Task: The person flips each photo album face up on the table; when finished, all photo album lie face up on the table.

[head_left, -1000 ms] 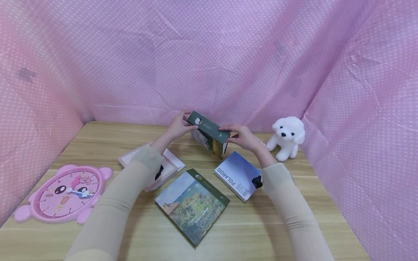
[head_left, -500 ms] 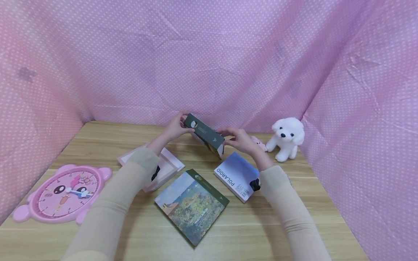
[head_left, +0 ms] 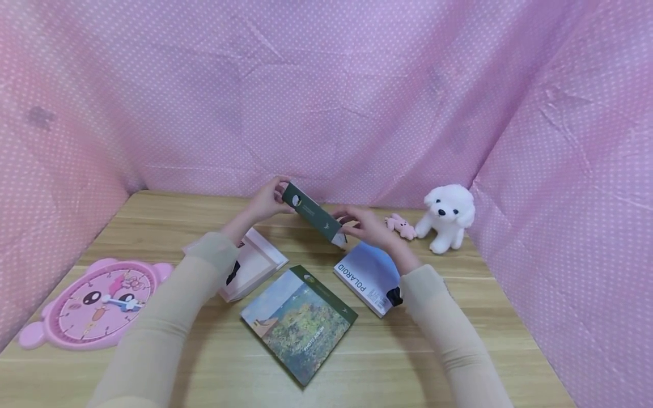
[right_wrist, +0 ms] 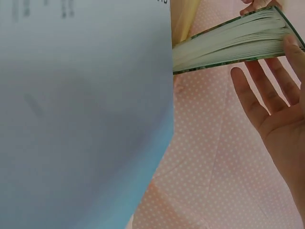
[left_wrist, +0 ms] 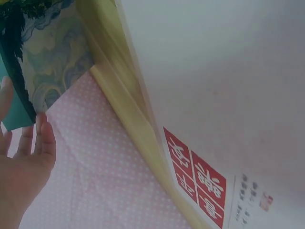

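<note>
Clock face as the head view gives it, noon away from the person, centred on the green-spined album [head_left: 312, 213]. Pink clock [head_left: 97, 323] well off toward 8, flat on the bench [head_left: 234, 362]; white box [head_left: 259, 262] nearer, same bearing. Left hand [head_left: 266, 201] at the album's 10 o'clock end: fingers pinch the corner, thumb on the spine side; album lies toward 4 from them. Album tilted, spine up, long axis 10 to 4; contact with bench: cannot tell. Flat photo album [head_left: 301, 328] at 6. Right hand [head_left: 368, 225] at the 4 o'clock end: thumb at the page edge, others spread along the cover, a loose pinch; album toward 10. Neither hand nearer; one per end. Blue box [head_left: 363, 272] just under the right hand; plush dog [head_left: 450, 218] at 3.
</note>
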### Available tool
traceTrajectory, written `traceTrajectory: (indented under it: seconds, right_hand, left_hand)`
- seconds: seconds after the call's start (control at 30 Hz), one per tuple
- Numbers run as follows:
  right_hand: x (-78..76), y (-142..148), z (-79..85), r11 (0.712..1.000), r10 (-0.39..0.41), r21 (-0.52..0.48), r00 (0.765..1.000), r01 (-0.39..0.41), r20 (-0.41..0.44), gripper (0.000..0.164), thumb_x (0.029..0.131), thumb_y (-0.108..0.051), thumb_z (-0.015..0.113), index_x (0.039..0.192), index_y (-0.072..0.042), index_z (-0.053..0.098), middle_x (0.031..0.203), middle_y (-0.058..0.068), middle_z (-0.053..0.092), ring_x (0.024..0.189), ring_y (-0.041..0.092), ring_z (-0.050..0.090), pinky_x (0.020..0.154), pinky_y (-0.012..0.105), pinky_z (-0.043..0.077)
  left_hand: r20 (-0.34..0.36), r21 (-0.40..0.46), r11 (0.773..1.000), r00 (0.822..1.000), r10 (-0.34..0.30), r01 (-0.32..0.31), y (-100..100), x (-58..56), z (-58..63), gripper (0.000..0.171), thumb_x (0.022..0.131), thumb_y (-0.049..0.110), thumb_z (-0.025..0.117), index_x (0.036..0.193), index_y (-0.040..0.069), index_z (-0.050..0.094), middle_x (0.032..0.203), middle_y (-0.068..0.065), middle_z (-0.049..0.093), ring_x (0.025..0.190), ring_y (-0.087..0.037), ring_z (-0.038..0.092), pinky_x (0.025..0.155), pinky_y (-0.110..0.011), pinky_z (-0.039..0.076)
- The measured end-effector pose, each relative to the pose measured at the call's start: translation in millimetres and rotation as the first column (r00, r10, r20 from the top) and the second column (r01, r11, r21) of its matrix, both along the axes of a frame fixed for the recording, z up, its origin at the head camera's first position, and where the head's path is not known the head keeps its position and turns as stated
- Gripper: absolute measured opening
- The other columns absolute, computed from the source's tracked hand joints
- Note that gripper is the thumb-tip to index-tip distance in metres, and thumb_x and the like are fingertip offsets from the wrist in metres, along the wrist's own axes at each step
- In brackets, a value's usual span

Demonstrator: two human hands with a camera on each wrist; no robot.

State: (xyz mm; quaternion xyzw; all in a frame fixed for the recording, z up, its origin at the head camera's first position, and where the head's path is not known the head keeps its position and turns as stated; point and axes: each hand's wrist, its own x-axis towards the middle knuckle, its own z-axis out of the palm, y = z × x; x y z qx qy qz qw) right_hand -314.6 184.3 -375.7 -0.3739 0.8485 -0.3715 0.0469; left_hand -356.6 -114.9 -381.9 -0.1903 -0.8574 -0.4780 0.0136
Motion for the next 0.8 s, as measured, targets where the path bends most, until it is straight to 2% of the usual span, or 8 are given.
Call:
traceTrajectory:
  seconds: [0.13, 0.23, 0.4, 0.5, 0.6, 0.8]
  right_hand:
    - [2.4, -2.3, -2.8, 0.999, 0.001, 0.035, 1.0, -0.001, -0.01, 0.036, 0.092, -0.017, 0.062, 0.127, -0.019, 0.055, 0.126, 0.002, 0.059, 0.113, 0.025, 0.058, 0.09, 0.043, 0.051]
    - [3.2, -3.1, -6.5, 0.997, -0.004, 0.071, 1.0, 0.004, -0.006, 0.035, 0.092, -0.018, 0.062, 0.126, -0.019, 0.056, 0.126, 0.0, 0.059, 0.113, 0.025, 0.059, 0.088, 0.043, 0.052]
    - [2.2, -5.7, -12.9, 0.996, 0.039, 0.077, 0.999, -0.038, -0.017, 0.034, 0.091, -0.014, 0.063, 0.124, -0.011, 0.058, 0.124, 0.006, 0.06, 0.111, 0.029, 0.06, 0.087, 0.048, 0.052]
    - [0.8, -8.0, -16.3, 0.994, 0.083, 0.069, 0.996, -0.08, -0.043, 0.035, 0.089, -0.012, 0.065, 0.123, -0.006, 0.058, 0.121, 0.011, 0.061, 0.11, 0.032, 0.06, 0.088, 0.052, 0.05]
    - [0.2, -10.3, -17.8, 0.993, 0.091, 0.074, 0.995, -0.087, -0.05, 0.035, 0.087, -0.013, 0.068, 0.12, -0.004, 0.06, 0.118, 0.012, 0.062, 0.109, 0.031, 0.06, 0.09, 0.053, 0.049]
    - [-0.3, -13.0, -23.1, 0.992, 0.054, 0.117, 0.997, -0.049, -0.045, 0.035, 0.083, -0.013, 0.072, 0.116, -0.007, 0.063, 0.109, 0.009, 0.066, 0.102, 0.029, 0.062, 0.089, 0.05, 0.05]
  left_hand:
    - [0.004, 0.017, 0.998, 0.998, -0.057, 0.057, -7.3, 1.6, -1.4, 0.081, 0.071, -0.003, 0.078, 0.14, 0.006, 0.037, 0.113, -0.024, 0.053, 0.098, -0.037, 0.057, 0.088, -0.042, 0.049]
    - [0.017, 0.015, 0.997, 0.997, -0.072, 0.071, -12.2, 2.3, -3.8, 0.077, 0.072, -0.004, 0.077, 0.138, 0.006, 0.039, 0.115, -0.025, 0.054, 0.099, -0.037, 0.058, 0.088, -0.044, 0.05]
    - [0.044, -0.006, 0.996, 0.995, -0.087, 0.088, -17.9, 3.5, -9.3, 0.073, 0.073, -0.001, 0.078, 0.135, 0.005, 0.04, 0.12, -0.024, 0.055, 0.099, -0.036, 0.061, 0.088, -0.044, 0.052]
    - [0.084, 0.012, 0.995, 0.992, -0.096, 0.095, -19.3, 5.1, -12.1, 0.07, 0.075, -0.002, 0.076, 0.135, 0.003, 0.039, 0.124, -0.026, 0.053, 0.1, -0.039, 0.062, 0.087, -0.043, 0.054]
    - [0.116, 0.015, 0.995, 0.988, -0.1, 0.098, -20.0, 7.5, -14.5, 0.067, 0.077, -0.003, 0.074, 0.134, 0.001, 0.039, 0.125, -0.026, 0.051, 0.102, -0.04, 0.062, 0.086, -0.043, 0.054]
    - [0.138, -0.073, 0.988, 0.983, -0.123, 0.134, -21.9, 9.6, -20.9, 0.061, 0.079, 0.004, 0.074, 0.132, -0.001, 0.044, 0.123, -0.023, 0.053, 0.106, -0.04, 0.06, 0.091, -0.043, 0.052]
